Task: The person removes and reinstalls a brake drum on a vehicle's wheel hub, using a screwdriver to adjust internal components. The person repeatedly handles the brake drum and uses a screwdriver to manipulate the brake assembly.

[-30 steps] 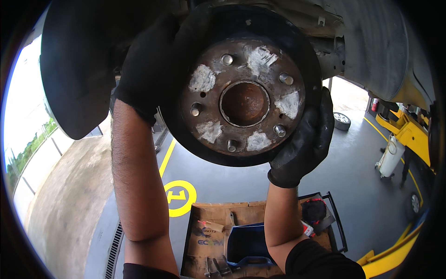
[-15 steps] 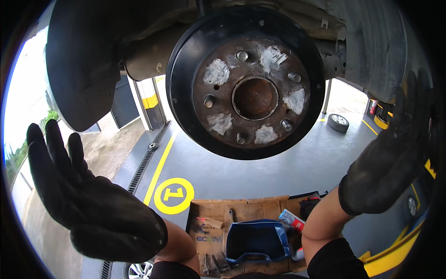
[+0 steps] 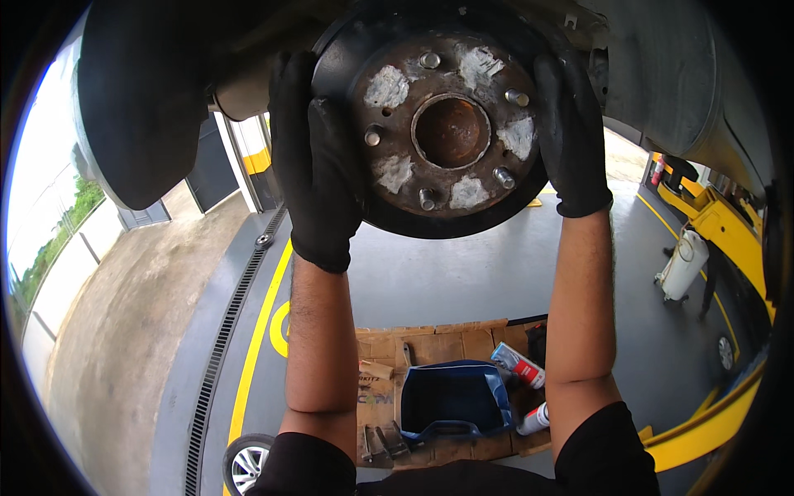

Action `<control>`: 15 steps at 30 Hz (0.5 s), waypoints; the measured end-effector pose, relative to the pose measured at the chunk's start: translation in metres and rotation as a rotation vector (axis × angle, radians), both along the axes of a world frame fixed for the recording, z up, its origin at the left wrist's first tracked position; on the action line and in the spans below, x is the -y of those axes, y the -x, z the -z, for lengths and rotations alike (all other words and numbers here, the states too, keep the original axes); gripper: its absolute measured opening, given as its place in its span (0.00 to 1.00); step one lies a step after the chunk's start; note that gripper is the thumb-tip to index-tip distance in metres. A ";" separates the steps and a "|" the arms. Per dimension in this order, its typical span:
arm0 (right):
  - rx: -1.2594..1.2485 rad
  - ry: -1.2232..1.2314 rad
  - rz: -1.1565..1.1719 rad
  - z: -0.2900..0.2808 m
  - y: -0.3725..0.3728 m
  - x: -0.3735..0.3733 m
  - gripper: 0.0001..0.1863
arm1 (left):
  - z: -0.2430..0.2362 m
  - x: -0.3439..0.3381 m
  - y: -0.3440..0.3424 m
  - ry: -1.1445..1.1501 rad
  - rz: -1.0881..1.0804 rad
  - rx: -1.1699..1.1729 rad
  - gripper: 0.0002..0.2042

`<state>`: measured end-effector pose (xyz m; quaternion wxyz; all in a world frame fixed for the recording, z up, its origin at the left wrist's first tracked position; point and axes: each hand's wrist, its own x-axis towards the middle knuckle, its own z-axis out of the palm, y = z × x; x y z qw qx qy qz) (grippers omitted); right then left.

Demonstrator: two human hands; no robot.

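A round black brake drum or disc (image 3: 372,58) faces me, mounted under a vehicle, with a rusty centre face (image 3: 397,107), several studs, grey smeared patches and an open centre bore (image 3: 451,131). My left hand (image 3: 313,178), in a black glove, grips its left edge with fingers pointing up and pressed together. On the opposite edge, my right hand (image 3: 572,132), gloved alike, holds it with fingers close together. The far side of the part is hidden.
Dark wheel-well panels (image 3: 141,91) flank it. Below are cardboard (image 3: 455,347) with a blue container (image 3: 453,395), spray cans (image 3: 517,364) and metal tools (image 3: 385,442). A loose wheel (image 3: 248,463), floor drain (image 3: 223,339), yellow lift parts (image 3: 719,223) and white tank (image 3: 685,264) surround it.
Half a second ago both hands were spread out away from the part; they have come back inward and up onto its sides. The part now appears higher in the view.
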<state>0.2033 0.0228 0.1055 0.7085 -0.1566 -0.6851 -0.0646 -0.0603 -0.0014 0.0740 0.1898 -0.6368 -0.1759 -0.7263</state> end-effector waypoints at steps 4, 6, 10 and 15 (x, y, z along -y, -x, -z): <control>0.143 0.019 0.036 -0.026 -0.020 0.002 0.25 | 0.006 0.011 -0.011 0.139 0.380 0.198 0.25; 0.134 -0.061 -0.141 -0.038 -0.004 0.003 0.25 | 0.003 0.016 -0.009 0.112 0.313 0.164 0.25; 0.268 -0.209 0.162 -0.049 -0.029 0.035 0.24 | -0.021 0.049 0.001 -0.163 0.030 0.101 0.24; -0.114 -0.422 0.255 -0.064 0.008 0.123 0.28 | -0.033 0.028 0.012 -0.255 -0.415 0.136 0.24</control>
